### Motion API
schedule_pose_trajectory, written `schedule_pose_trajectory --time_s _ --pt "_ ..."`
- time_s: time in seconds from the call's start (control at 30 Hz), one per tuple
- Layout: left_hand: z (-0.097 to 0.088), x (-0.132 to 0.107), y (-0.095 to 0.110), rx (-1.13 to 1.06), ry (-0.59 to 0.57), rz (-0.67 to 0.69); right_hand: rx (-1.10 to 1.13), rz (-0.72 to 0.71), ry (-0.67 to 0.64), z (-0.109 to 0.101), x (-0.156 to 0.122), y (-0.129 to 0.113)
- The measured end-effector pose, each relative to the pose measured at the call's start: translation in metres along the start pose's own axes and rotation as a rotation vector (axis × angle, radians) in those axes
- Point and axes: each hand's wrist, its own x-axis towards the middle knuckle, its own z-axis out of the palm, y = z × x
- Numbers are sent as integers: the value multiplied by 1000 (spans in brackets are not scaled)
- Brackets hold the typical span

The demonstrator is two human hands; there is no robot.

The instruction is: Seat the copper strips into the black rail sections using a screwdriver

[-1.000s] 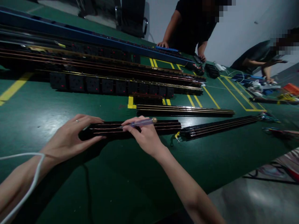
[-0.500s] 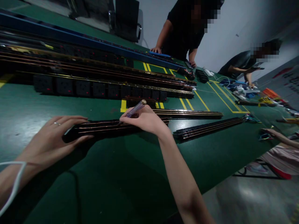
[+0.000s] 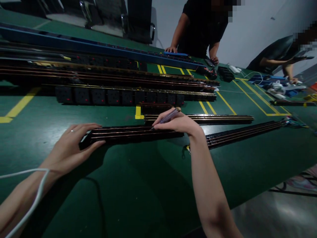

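Note:
A black strip with long copper-coloured rails [image 3: 123,132] lies on the green table in front of me. My left hand [image 3: 66,145] grips its left end, thumb on the near side and fingers on the far side. In my right hand [image 3: 173,122] is a slim pen-shaped tool [image 3: 169,115] with a see-through purplish handle and a brass-coloured end; its exact kind is unclear. The tool slants down to the left, its thin tip at the strip's rails. The right hand covers part of the strip's far-right stretch.
Similar railed strips lie behind [image 3: 223,119] and to the right [image 3: 245,134]. Further back are a row of black socket blocks [image 3: 107,96] and a long blue rail [image 3: 99,46]. Yellow tape [image 3: 23,105] marks the table [image 3: 138,185]. Two people are across it. A white cable [image 3: 37,195] crosses my left wrist.
The view has turned left, so most things sit further right in the picture. My right hand and the tool have shifted right along the strip. My left hand still grips its end.

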Motion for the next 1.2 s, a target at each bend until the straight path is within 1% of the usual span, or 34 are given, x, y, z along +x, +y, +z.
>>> schedule_pose_trajectory --time_s 0.13,0.3,0.4,0.53,0.7,0.83,0.97,1.03,1.2 --pt "0 0 -2 7 0 9 -12 -47 -61 -5 -2 -2" --pt "0 -1 -5 0 -17 -7 -51 -27 -46 -11 -3 0" --pt "-1 -1 -4 -1 -19 -12 3 -2 -51 -14 -6 4" --pt "-2 -1 -1 4 -23 -14 40 66 -15 -21 -14 9" --pt "-2 -2 0 -16 1 -24 4 34 1 -32 -25 13" --pt "-2 -1 -1 -16 -39 -58 -4 58 29 -39 -33 18" --pt "-2 -1 -3 -17 -43 -52 1 122 46 -44 -40 27" --pt "-2 0 -2 -11 -56 -57 12 129 54 -45 -42 30" --pt "-5 0 3 -15 -63 -80 -11 127 67 -49 -46 27"
